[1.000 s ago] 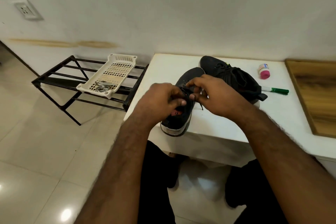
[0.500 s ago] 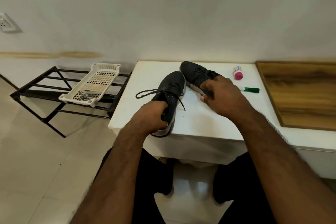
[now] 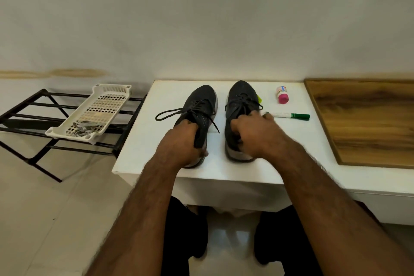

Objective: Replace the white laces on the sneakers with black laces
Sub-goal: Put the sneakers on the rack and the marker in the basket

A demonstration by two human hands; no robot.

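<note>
On the table (image 3: 298,141), the left sneaker (image 3: 199,116) is gripped at its heel by the left hand (image 3: 181,143), and the right sneaker (image 3: 240,114), just beside it, by the right hand (image 3: 257,134).

A small bottle with a pink cap (image 3: 282,95) and a green-capped marker (image 3: 289,115) are laid on the white table (image 3: 257,175), a wooden board (image 3: 367,123) is set at its right, and a white perforated basket (image 3: 98,112) is borne by a black metal rack (image 3: 31,119).
</note>
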